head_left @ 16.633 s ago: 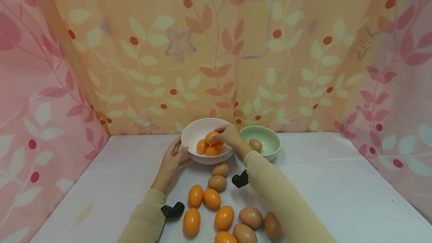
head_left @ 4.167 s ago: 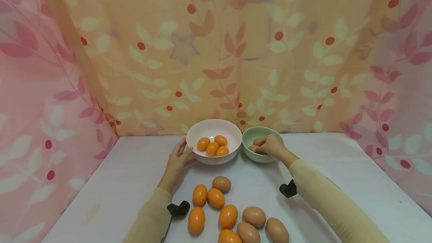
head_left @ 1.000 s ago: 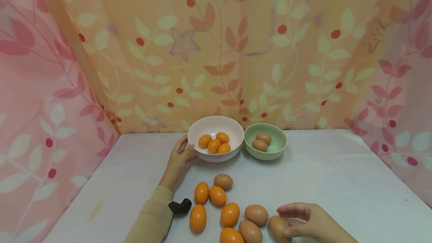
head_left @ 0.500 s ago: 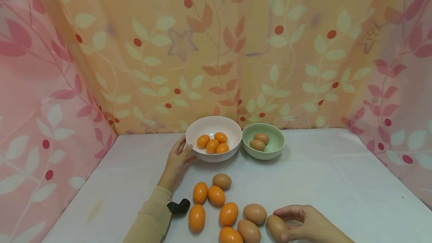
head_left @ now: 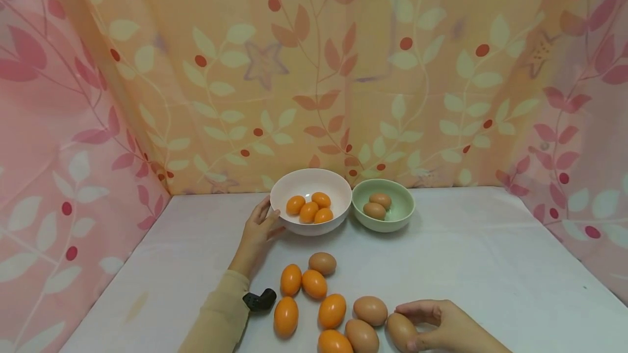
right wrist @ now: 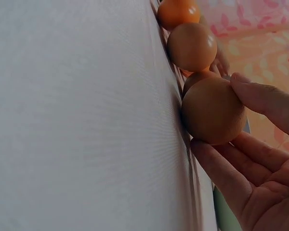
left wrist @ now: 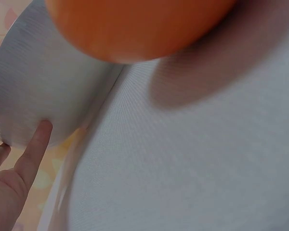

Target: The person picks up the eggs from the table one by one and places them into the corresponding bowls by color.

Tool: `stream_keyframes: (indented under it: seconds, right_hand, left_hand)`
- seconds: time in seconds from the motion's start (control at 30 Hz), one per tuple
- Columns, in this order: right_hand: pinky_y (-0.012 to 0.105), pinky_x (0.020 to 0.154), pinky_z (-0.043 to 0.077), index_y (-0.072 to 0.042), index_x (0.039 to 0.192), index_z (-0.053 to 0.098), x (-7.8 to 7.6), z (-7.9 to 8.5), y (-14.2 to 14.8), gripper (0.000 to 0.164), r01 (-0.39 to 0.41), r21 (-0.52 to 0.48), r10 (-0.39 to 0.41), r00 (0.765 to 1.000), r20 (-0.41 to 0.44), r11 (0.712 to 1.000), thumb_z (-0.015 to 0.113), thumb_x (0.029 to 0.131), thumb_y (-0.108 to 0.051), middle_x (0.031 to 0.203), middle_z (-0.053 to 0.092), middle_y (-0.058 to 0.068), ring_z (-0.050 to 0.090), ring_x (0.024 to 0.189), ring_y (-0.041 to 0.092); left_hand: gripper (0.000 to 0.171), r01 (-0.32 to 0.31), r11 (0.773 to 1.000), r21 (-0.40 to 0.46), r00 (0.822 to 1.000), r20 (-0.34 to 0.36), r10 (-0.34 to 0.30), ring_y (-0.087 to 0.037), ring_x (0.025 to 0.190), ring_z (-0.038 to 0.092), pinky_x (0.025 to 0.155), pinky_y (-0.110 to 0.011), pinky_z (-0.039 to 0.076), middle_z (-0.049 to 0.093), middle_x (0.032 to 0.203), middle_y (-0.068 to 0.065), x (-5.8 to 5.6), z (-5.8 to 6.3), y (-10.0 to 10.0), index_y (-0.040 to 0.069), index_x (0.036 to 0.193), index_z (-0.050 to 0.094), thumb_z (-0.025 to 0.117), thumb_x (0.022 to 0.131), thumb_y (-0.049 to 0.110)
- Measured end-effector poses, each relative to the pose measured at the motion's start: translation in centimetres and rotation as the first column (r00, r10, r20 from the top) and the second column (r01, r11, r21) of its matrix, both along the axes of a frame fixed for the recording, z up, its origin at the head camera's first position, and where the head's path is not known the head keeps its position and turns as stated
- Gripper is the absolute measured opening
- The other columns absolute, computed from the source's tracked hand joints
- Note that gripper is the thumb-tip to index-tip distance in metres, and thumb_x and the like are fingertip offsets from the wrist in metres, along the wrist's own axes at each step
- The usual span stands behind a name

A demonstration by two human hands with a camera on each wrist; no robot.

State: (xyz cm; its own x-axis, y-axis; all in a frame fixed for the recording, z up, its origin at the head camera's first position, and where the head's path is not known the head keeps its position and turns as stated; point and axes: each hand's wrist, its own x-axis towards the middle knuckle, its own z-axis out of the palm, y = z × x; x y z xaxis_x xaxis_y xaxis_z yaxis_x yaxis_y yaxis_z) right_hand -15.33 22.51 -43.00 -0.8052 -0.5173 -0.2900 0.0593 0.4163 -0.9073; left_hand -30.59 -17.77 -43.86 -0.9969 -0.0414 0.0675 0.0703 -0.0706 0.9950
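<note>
In the head view my right hand (head_left: pixel 453 327) holds a brown egg (head_left: pixel 401 332) on the table, with thumb and fingers on opposite sides. The right wrist view shows the thumb above this egg (right wrist: pixel 214 111) and fingertips beneath. My left hand (head_left: pixel 256 232) rests against the outer left side of a white bowl (head_left: pixel 310 229); one straight finger (left wrist: pixel 38 139) touches its wall in the left wrist view. Several orange eggs (head_left: pixel 309 212) lie in that bowl. Beside it, touching or nearly so, a green bowl (head_left: pixel 402 208) contains two brown eggs (head_left: pixel 375 211).
Several orange eggs (head_left: pixel 332 311) and three other brown eggs (head_left: pixel 370 310) lie loose before the bowls. A black wrist camera (head_left: pixel 260 300) sits on my left sleeve, close to the orange eggs. Patterned cloth (head_left: pixel 314 70) walls off the back and sides of the white table (head_left: pixel 471 255).
Earlier, my right hand set an orange egg into the white bowl, then a brown egg into the green bowl. It has since come down to the near brown egg. The left hand stays put.
</note>
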Motion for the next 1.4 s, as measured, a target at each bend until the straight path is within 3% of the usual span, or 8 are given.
stream_keyframes:
  seconds: [0.1, 0.27, 0.4, 0.53, 0.73, 0.97, 1.2, 1.4]
  right_hand:
    - [0.049, 0.099, 0.054, 0.005, 0.131, 0.06, 0.0, -0.2, 0.0, 0.049, -0.009, -0.019, 0.009, 1.0, 0.022, 1.0, 0.073, 0.09, -0.019, 0.127, 0.068, 0.016, 0.061, 0.112, 0.014]
    - [0.016, 0.088, 0.053, 0.006, 0.132, 0.059, 0.1, -0.5, 0.1, 0.049, -0.036, -0.072, 0.04, 0.998, 0.052, 0.997, 0.072, 0.09, -0.017, 0.13, 0.066, 0.017, 0.06, 0.11, 0.007]
    - [0.006, 0.082, 0.046, 0.006, 0.131, 0.059, 0.0, -0.6, 0.1, 0.048, -0.055, -0.096, 0.058, 0.998, 0.025, 0.994, 0.072, 0.089, -0.014, 0.129, 0.066, 0.018, 0.06, 0.105, -0.002]
    - [0.01, 0.083, 0.05, 0.005, 0.129, 0.062, 0.0, -0.5, 0.0, 0.047, -0.027, -0.061, 0.028, 0.999, 0.023, 0.998, 0.073, 0.087, -0.012, 0.125, 0.069, 0.016, 0.062, 0.104, 0.005]
    - [0.042, 0.094, 0.057, 0.004, 0.127, 0.064, 0.1, 0.2, -0.1, 0.046, 0.019, 0.004, -0.019, 0.999, 0.038, 1.0, 0.074, 0.086, -0.015, 0.123, 0.07, 0.015, 0.063, 0.107, 0.016]
    - [0.011, 0.082, 0.051, 0.004, 0.13, 0.062, 0.3, 1.1, 0.4, 0.052, 0.031, -0.062, -0.03, 0.999, 0.017, 0.998, 0.077, 0.086, -0.019, 0.124, 0.07, 0.013, 0.063, 0.1, 0.008]
    - [0.01, 0.083, 0.049, 0.0, 0.13, 0.064, -0.5, 1.9, 0.3, 0.051, 0.031, -0.026, -0.034, 0.992, -0.122, 0.999, 0.078, 0.084, -0.019, 0.125, 0.069, 0.014, 0.059, 0.103, -0.012]
    - [0.012, 0.084, 0.052, -0.001, 0.129, 0.064, -1.6, 2.5, -0.2, 0.052, 0.048, -0.055, -0.055, 0.989, -0.139, 0.997, 0.079, 0.083, -0.019, 0.125, 0.07, 0.014, 0.06, 0.106, -0.01]
  left_hand:
    - [0.061, -0.007, 1.0, 0.002, 1.0, 0.009, 0.007, -0.036, 0.14, 0.044, 0.102, -0.052, 0.053, 0.023, 0.166, -0.01, 0.1, 0.0, 0.1, 0.012, 0.157, 0.026, 0.054, 0.103, 0.017]
    - [0.061, -0.014, 1.0, 0.002, 1.0, 0.019, 0.014, -0.035, 0.14, 0.045, 0.102, -0.052, 0.053, 0.024, 0.165, -0.009, 0.1, -0.1, 0.1, 0.013, 0.157, 0.028, 0.054, 0.103, 0.018]
    - [0.06, -0.013, 1.0, 0.006, 1.0, 0.018, 0.013, -0.034, 0.139, 0.045, 0.102, -0.051, 0.054, 0.023, 0.166, -0.008, 0.1, 0.0, 0.1, 0.014, 0.157, 0.028, 0.055, 0.103, 0.019]
    - [0.061, -0.006, 1.0, 0.007, 1.0, 0.017, 0.006, -0.034, 0.141, 0.044, 0.102, -0.05, 0.054, 0.023, 0.166, -0.008, -0.1, 0.0, 0.0, 0.013, 0.157, 0.027, 0.055, 0.103, 0.019]
    - [0.062, -0.005, 1.0, 0.013, 1.0, 0.024, 0.005, -0.034, 0.141, 0.043, 0.103, -0.05, 0.053, 0.024, 0.166, -0.007, -0.3, -0.1, -0.1, 0.014, 0.157, 0.027, 0.055, 0.103, 0.018]
    - [0.062, -0.004, 1.0, 0.007, 1.0, 0.023, 0.004, -0.033, 0.141, 0.043, 0.102, -0.05, 0.054, 0.024, 0.166, -0.007, -0.4, 0.0, 0.1, 0.014, 0.158, 0.027, 0.055, 0.103, 0.018]
    - [0.062, 0.003, 1.0, 0.006, 1.0, 0.008, -0.003, -0.033, 0.141, 0.043, 0.101, -0.048, 0.055, 0.024, 0.165, -0.008, -0.3, 0.1, 0.0, 0.013, 0.157, 0.027, 0.055, 0.103, 0.019]
    - [0.06, 0.0, 1.0, 0.0, 1.0, 0.01, 0.0, -0.034, 0.14, 0.044, 0.1, -0.048, 0.055, 0.025, 0.165, -0.008, -0.2, 0.1, -0.1, 0.012, 0.157, 0.028, 0.054, 0.103, 0.019]
